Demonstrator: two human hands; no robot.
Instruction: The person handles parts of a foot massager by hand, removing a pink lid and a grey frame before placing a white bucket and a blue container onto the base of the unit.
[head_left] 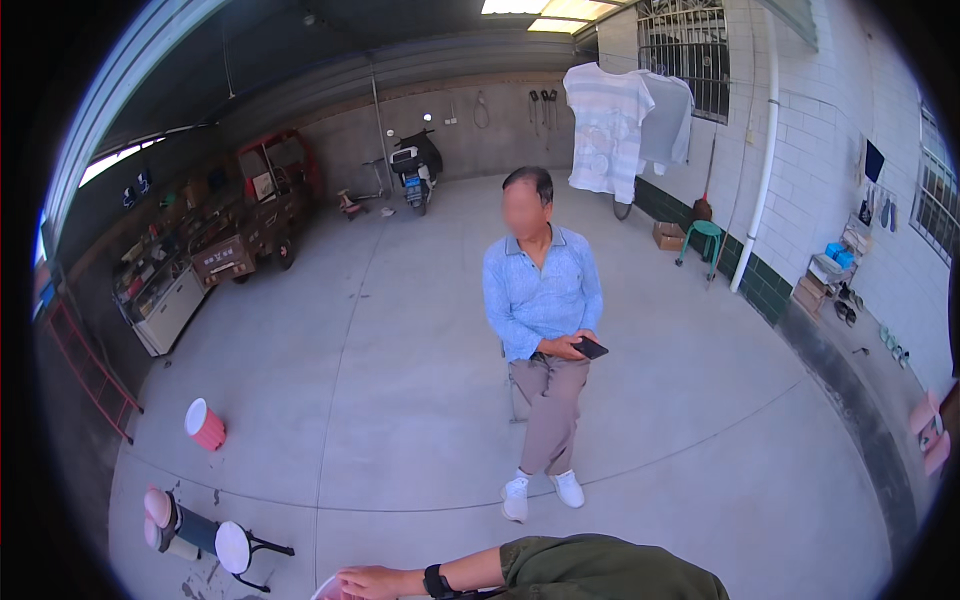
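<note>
My right hand point(368, 580) reaches leftward along the lower edge, its forearm showing a dark wristband point(437, 581) and a dark green sleeve point(610, 568). Its fingers are curled at a pink thing with a white rim point(325, 590), mostly cut off by the picture's edge, so its kind is unclear. My left hand is out of view. Facing me, a person in a blue shirt point(543, 290) sits with legs crossed, holding a dark phone-like device point(590, 347) in both hands.
At lower left stand a white round-topped piece on black legs point(233, 547), a dark cylinder point(197, 528) and a pink striped bucket-shaped stool point(208, 428). Farther off are a cargo tricycle point(225, 258), a scooter point(412, 175), a green stool point(704, 230) and hanging clothes point(605, 125).
</note>
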